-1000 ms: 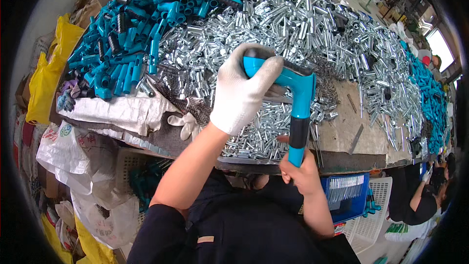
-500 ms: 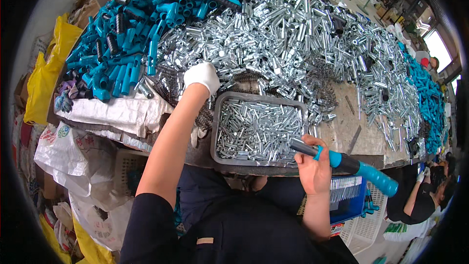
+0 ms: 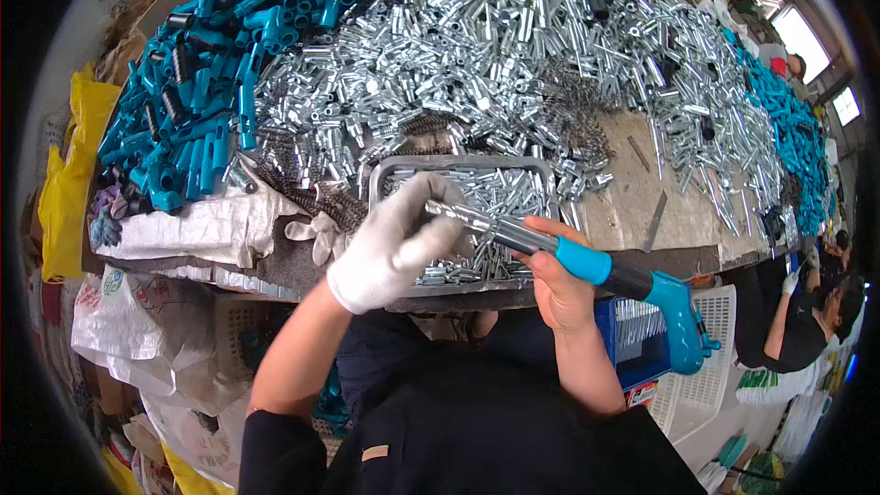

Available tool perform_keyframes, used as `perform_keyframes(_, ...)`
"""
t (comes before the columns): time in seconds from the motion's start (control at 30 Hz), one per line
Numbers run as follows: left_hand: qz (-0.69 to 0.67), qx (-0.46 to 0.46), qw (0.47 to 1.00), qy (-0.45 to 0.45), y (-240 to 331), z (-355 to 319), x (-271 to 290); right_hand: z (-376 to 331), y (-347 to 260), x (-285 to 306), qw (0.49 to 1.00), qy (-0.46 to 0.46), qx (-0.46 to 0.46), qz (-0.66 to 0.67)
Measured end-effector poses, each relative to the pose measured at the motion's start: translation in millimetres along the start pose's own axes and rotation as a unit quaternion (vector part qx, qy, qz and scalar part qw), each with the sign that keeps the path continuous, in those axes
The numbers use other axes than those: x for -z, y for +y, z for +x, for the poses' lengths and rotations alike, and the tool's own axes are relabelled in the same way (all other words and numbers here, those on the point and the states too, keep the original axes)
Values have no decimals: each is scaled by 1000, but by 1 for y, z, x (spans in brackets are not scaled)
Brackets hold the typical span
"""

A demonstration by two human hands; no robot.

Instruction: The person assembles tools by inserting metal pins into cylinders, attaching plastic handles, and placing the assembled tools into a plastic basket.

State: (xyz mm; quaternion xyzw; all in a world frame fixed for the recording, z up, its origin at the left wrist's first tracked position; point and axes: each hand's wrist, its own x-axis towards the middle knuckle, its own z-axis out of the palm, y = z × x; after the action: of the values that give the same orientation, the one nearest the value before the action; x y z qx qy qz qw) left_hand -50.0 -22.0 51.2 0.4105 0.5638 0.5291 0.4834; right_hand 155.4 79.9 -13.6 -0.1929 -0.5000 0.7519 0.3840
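Blue-green tool point(image 3: 587, 262): it is sitting in my hands above the near edge of the counter point(image 3: 686, 262). Its silver tube point(image 3: 527, 236) is pointing up and left, and its bent end is sticking out low on the right.
Feel: I am guessing it is hard, stiff, a bit heavy and not easy to break. The smooth tube is looking slippery, so I am thinking the black band point(image 3: 628, 279) is a better place to hold.
Right hand point(image 3: 561, 291): it is bare and is holding the tool around the tube, just beside the blue-green part.
Left hand point(image 3: 394, 252): it is wearing a white glove, and its thumb and fingers are holding a shiny metal piece point(image 3: 463, 215) at the tube's far end.
Hard to see: my glove is hiding the tip of that piece. I cannot tell how far it is going into the tube.
Grey tray point(image 3: 375, 191): it is resting behind my hands, full of little metal pins point(image 3: 513, 191). My hands are covering some of it.
Farther out: silver parts point(image 3: 394, 73) are lying in a big heap, and more blue-green tools point(image 3: 188, 142) are piling up on the left. The far ones are getting too small to make out.
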Motion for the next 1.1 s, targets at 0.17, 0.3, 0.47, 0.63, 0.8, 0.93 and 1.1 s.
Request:
perform_keyframes(0.17, -12, -32, 999, 7, -9, -4, -11, -3, -3, -4, 998, -3, 3, 55)
perform_keyframes(0.3, 49, -19, 999, 2, -7, -9, -13, -7, -11, -5, 1000, -17, -4, 22)
perform_keyframes(0.47, 41, -41, 998, 34, 0, -14, -22, -7, -15, -8, 1000, 3, 8, -13)
perform_keyframes(0.63, 127, 144, 981, -33, 15, -7, -13, -6, -17, -5, 994, -29, 61, -90)
perform_keyframes(0.8, 127, 79, 988, -40, 18, -12, -18, -11, -27, -16, 997, 22, -60, 47)
perform_keyframes(0.93, 245, -238, 940, 7, 4, -10, -22, -13, -25, -18, 987, 47, -71, 134)
perform_keyframes(1.1, 97, 148, 982, -62, 30, -8, -19, -13, -23, -16, 990, 46, -72, 109)
